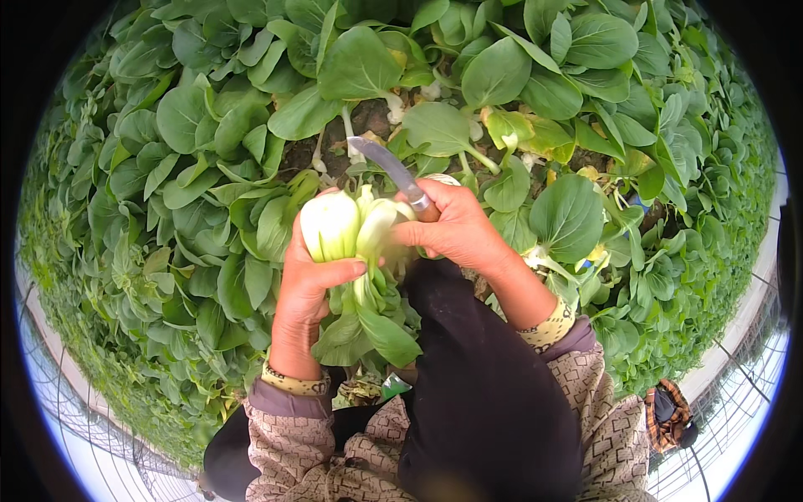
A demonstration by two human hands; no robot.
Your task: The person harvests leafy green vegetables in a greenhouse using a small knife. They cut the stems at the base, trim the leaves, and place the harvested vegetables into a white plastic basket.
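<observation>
A head of bok choy is in my left hand, its pale base turned up and its green leaves hanging below. My left thumb lies across the stalks. The wooden handle of a knife with a curved blade is gripped in my right hand. The blade points up and to the left, past the bok choy's base. My right thumb and fingers are at a pale outer stalk that leans away from the head; blur hides whether they pinch it.
Dense bok choy plants grow all around. Ahead, cut stalks and yellowed leaves lie over bare soil. My dark-clothed knee rises close below my right hand. An orange plaid garment shows at the lower right.
</observation>
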